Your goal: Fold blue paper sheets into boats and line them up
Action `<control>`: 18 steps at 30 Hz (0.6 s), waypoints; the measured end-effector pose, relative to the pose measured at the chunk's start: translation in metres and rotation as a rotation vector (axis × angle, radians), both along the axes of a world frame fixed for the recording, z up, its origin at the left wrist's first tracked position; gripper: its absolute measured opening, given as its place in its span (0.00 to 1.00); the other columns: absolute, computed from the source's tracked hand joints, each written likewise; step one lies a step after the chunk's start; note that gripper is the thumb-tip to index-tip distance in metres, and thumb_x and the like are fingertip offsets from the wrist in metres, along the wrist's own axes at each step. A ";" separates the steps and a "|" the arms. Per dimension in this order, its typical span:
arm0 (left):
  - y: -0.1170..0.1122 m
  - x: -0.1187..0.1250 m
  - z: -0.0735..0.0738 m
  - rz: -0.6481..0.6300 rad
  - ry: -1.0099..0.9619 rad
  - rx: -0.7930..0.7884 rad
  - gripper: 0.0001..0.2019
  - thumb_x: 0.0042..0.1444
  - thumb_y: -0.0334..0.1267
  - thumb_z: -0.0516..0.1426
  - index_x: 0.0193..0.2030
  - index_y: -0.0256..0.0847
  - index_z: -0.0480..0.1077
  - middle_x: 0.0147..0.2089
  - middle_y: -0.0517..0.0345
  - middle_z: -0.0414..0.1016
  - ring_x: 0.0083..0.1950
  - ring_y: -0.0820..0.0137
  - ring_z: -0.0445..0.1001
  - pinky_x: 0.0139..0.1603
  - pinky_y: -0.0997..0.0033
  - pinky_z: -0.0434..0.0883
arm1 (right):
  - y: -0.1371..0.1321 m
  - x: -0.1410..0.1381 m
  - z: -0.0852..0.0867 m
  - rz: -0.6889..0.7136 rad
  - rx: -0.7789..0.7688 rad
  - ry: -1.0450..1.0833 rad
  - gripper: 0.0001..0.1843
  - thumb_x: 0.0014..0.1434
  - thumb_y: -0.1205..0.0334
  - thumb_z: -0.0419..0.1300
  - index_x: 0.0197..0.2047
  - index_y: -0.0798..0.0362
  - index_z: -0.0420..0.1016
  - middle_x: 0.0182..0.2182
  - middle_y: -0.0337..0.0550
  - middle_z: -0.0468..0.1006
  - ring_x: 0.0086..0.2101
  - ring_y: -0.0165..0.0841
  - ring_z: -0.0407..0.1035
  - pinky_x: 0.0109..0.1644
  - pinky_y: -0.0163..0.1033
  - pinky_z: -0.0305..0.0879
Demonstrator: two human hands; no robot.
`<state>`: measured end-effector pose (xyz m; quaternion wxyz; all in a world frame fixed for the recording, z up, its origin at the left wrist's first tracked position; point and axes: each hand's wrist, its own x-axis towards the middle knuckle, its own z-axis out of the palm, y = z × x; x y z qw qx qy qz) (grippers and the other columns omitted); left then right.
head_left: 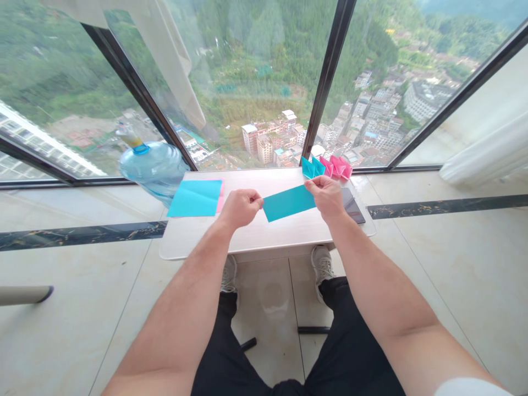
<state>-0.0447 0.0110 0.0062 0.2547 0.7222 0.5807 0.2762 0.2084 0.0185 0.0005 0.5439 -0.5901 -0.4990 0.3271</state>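
A teal rectangle of paper (289, 204), which looks folded in half, is held up over the small table. My left hand (242, 208) pinches its left end, fingers closed. At its upper right corner my right hand (325, 193) grips it between thumb and fingers. Left of my left hand lies a stack of square sheets, a turquoise sheet (195, 198) on top and a pink sheet (221, 197) showing at the edge. Beyond my right hand stand folded teal paper shapes (312, 168) and folded pink paper shapes (336, 167).
The low white table (198, 242) stands against the window. A dark flat tablet or phone (353, 206) lies at its right end, partly behind my right hand. A large blue water bottle (154, 168) stands beyond the table's left corner. My shoes (324, 269) are by the front edge.
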 end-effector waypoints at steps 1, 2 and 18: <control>0.002 -0.006 -0.001 0.020 0.015 -0.004 0.10 0.52 0.39 0.57 0.25 0.41 0.76 0.25 0.56 0.78 0.28 0.67 0.72 0.31 0.70 0.64 | 0.001 0.005 0.001 -0.026 0.004 0.007 0.15 0.49 0.49 0.66 0.27 0.54 0.75 0.20 0.34 0.68 0.23 0.27 0.59 0.28 0.36 0.55; 0.003 -0.011 -0.002 0.058 0.038 0.002 0.09 0.51 0.38 0.58 0.24 0.41 0.76 0.25 0.56 0.78 0.28 0.67 0.72 0.31 0.70 0.64 | 0.002 0.011 0.001 -0.061 0.014 0.021 0.15 0.49 0.49 0.66 0.27 0.54 0.75 0.20 0.34 0.68 0.23 0.27 0.58 0.28 0.36 0.54; -0.008 0.034 -0.010 -0.071 -0.003 0.090 0.11 0.58 0.40 0.55 0.33 0.41 0.79 0.31 0.55 0.81 0.34 0.66 0.76 0.38 0.69 0.68 | -0.011 -0.025 -0.005 0.204 -0.019 -0.106 0.17 0.47 0.49 0.67 0.34 0.54 0.80 0.28 0.39 0.78 0.29 0.30 0.66 0.34 0.36 0.62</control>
